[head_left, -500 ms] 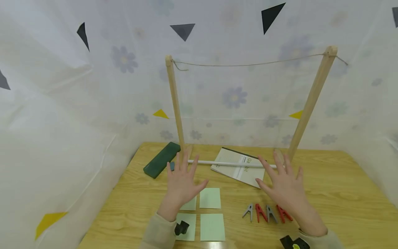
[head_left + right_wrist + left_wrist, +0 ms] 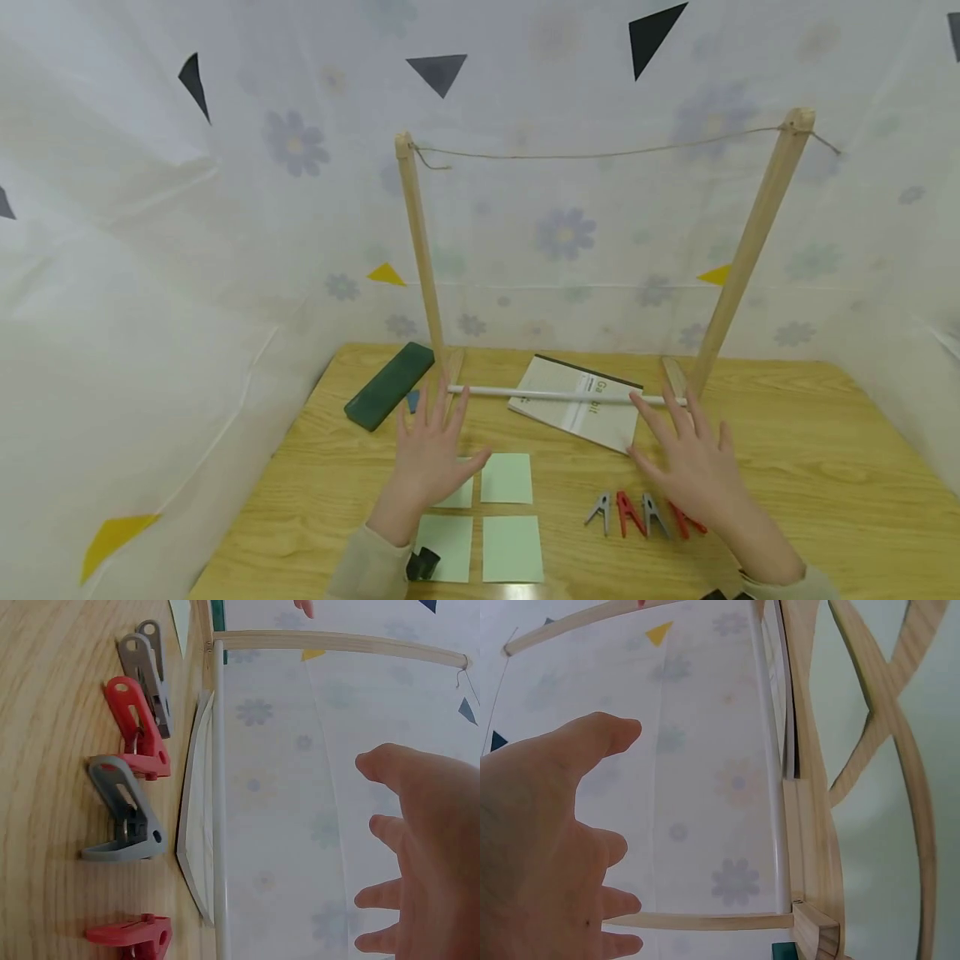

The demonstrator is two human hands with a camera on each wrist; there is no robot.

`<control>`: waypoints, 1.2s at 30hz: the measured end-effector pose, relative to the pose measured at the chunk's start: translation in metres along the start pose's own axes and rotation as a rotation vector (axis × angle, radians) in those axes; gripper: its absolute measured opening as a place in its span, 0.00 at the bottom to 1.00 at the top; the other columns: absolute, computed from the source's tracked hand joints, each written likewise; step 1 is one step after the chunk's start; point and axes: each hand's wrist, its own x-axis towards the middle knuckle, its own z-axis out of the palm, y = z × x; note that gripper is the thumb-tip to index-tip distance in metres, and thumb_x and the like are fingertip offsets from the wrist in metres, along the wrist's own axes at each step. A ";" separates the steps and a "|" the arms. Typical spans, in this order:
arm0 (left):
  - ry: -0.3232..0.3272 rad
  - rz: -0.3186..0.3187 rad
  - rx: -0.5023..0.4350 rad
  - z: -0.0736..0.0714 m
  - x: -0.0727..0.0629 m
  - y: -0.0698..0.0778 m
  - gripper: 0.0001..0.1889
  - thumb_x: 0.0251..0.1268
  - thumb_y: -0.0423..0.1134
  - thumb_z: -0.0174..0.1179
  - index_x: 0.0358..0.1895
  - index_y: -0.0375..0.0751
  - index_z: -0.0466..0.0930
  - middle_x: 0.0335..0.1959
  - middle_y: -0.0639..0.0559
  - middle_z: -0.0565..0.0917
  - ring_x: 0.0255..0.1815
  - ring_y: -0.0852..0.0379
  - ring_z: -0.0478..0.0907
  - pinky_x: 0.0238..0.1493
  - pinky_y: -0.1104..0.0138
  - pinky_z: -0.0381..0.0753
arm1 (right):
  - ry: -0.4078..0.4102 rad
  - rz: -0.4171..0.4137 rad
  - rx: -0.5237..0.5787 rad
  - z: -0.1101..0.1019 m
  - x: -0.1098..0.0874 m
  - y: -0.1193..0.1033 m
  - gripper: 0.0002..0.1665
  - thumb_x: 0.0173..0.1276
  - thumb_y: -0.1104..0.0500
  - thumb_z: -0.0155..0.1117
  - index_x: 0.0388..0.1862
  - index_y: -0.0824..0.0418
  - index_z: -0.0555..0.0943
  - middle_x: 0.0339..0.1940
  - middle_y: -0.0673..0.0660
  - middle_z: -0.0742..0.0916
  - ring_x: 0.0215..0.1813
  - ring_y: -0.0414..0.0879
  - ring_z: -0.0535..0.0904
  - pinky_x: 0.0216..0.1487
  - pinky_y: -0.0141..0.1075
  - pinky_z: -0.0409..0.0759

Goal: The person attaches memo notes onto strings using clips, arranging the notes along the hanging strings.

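Note:
My left hand [image 2: 427, 467] is held over the table with fingers spread, overlapping two of several pale green paper squares [image 2: 512, 548] in the head view. Spread in the same way, my right hand [image 2: 697, 471] hovers behind and above a row of clothespins, grey [image 2: 652, 515] and red [image 2: 628, 512], hiding part of the rightmost one. Neither hand holds anything. In the left wrist view the left hand [image 2: 540, 832] has its thumb apart from the fingers; the right wrist view shows the right hand [image 2: 442, 847] likewise, away from the clothespins [image 2: 124, 810].
Behind the hands stands a frame with a left wooden post [image 2: 422, 242], a right post [image 2: 750, 250], a string [image 2: 555, 157] tied across the top and a white rod [image 2: 487, 391] low down. A notebook [image 2: 547, 414] lies under the rod. A dark green case [image 2: 390, 386] sits left.
My left hand has shifted slightly left and down. The right hand has moved a little right and down. Both stay spread, and the things on the table have not moved.

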 end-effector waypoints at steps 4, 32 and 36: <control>-0.006 -0.005 0.009 0.008 -0.004 -0.006 0.48 0.63 0.71 0.54 0.81 0.55 0.47 0.82 0.44 0.47 0.81 0.36 0.44 0.72 0.32 0.48 | -0.001 -0.006 -0.017 0.005 -0.004 0.005 0.44 0.72 0.35 0.56 0.81 0.36 0.49 0.79 0.67 0.58 0.78 0.72 0.46 0.58 0.83 0.49; -0.108 -0.022 -0.680 0.014 -0.012 -0.061 0.40 0.66 0.40 0.65 0.76 0.33 0.56 0.74 0.32 0.63 0.71 0.32 0.64 0.66 0.41 0.69 | -0.037 -0.001 -0.071 0.009 -0.028 0.046 0.52 0.67 0.36 0.64 0.82 0.38 0.47 0.75 0.69 0.66 0.70 0.77 0.59 0.59 0.79 0.56; -0.144 -0.085 -0.828 0.013 -0.012 -0.071 0.37 0.65 0.38 0.66 0.75 0.36 0.59 0.71 0.31 0.67 0.64 0.32 0.72 0.59 0.45 0.78 | -0.021 -0.023 -0.048 0.010 -0.032 0.052 0.53 0.65 0.38 0.67 0.81 0.39 0.49 0.73 0.70 0.70 0.67 0.76 0.64 0.59 0.76 0.60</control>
